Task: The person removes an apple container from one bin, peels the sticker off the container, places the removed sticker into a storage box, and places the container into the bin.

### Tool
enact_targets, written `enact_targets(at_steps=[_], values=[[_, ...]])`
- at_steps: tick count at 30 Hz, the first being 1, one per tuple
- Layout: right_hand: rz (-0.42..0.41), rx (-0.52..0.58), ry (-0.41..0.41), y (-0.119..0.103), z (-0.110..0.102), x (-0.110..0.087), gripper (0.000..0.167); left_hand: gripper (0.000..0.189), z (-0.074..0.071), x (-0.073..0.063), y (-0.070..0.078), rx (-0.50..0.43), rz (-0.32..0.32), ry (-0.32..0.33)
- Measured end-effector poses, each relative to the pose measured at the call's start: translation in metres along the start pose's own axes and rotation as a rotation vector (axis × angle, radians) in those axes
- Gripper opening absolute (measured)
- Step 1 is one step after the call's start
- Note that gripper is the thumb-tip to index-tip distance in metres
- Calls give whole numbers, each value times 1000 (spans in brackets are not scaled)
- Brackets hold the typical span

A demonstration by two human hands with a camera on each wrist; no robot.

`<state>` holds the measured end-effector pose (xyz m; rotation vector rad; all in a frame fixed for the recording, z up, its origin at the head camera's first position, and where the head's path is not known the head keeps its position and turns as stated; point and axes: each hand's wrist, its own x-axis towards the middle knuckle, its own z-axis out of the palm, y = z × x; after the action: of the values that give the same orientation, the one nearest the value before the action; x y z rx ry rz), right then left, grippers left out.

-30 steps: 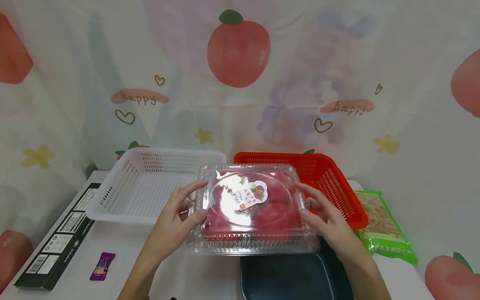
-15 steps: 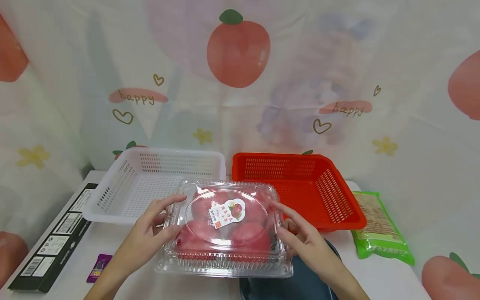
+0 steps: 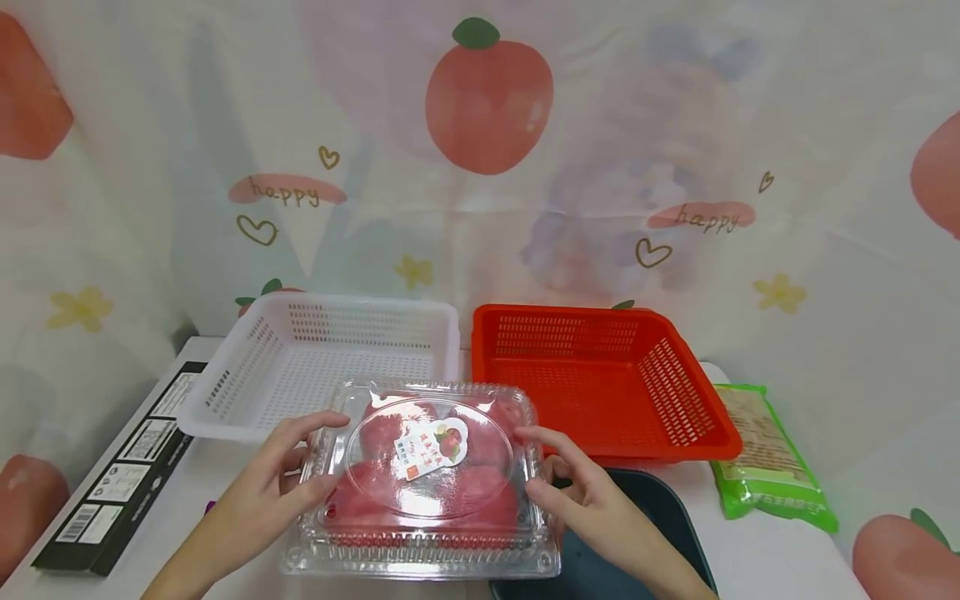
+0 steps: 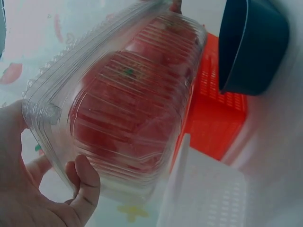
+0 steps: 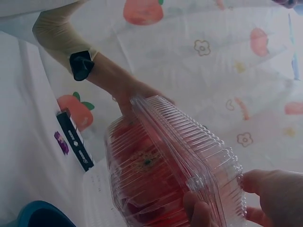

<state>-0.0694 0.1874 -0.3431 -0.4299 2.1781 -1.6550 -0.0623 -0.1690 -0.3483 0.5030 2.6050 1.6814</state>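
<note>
Both hands hold a clear plastic clamshell box (image 3: 431, 521) up above the table. Inside are several red, round fruits (image 4: 109, 94) that look like tomatoes, one showing a green stem spot. A white label (image 3: 431, 450) with printed fruit is on the lid. My left hand (image 3: 266, 487) grips the box's left edge, thumb and fingers on either side of the rim. At the opposite edge, my right hand (image 3: 585, 496) pinches the rim the same way. Beneath the box's right side lies a dark teal tray (image 3: 588, 579), partly covered by the box and right forearm.
Behind the box stand a white basket (image 3: 322, 367) on the left and a red basket (image 3: 585, 400) on the right. A green-edged bag (image 3: 772, 454) lies far right. A long black box (image 3: 123, 475) lies along the left, with a purple packet (image 5: 61, 143) near it.
Both hands have carried the clamshell box left and closer to me, away from the red basket's front, showing more of that basket. My left forearm now hides most of the purple packet.
</note>
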Motion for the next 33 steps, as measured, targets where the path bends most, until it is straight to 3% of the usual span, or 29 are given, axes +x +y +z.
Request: enact_targets(at_steps=[7, 12, 17, 21, 29, 33], values=[[37, 81, -61, 5, 13, 2, 56, 40, -1, -11, -9, 64, -103, 58], [47, 80, -89, 6, 25, 3, 56, 39, -6, -19, -17, 49, -168, 76], [135, 116, -101, 7, 35, 3, 61, 40, -12, -27, -25, 8, -220, 76], [157, 117, -145, 10, 42, 6, 61, 41, -15, -34, -33, -12, -266, 68], [179, 179, -244, 17, 62, 11, 62, 45, -22, -50, -54, 105, -315, 76], [140, 220, -292, 21, 73, 13, 59, 46, -25, -58, -67, 128, -359, 64]])
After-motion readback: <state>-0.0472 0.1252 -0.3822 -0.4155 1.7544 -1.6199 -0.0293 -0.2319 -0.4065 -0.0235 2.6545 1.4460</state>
